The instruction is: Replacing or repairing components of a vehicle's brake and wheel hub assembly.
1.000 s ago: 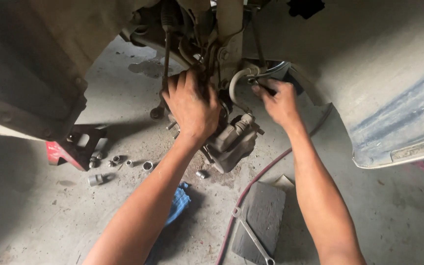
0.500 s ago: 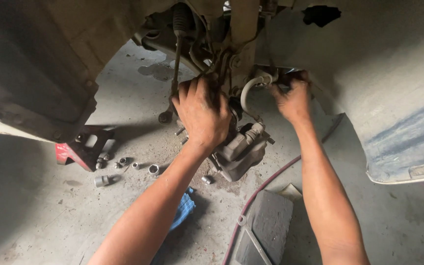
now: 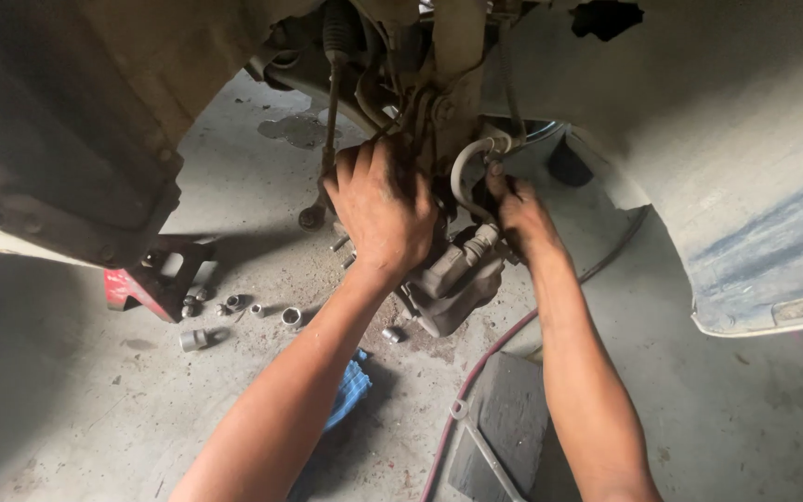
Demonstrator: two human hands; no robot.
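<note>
Lying nearest on the concrete floor are a grey mat and a blue rag. Farther up, the left hand clasps the suspension knuckle above the hanging brake caliper; the right hand pinches the brake hose. No labels show.

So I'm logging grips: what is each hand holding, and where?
Left hand presses on the hub assembly above the caliper. Right hand reaches behind the hose; its grip cannot be told.
</note>
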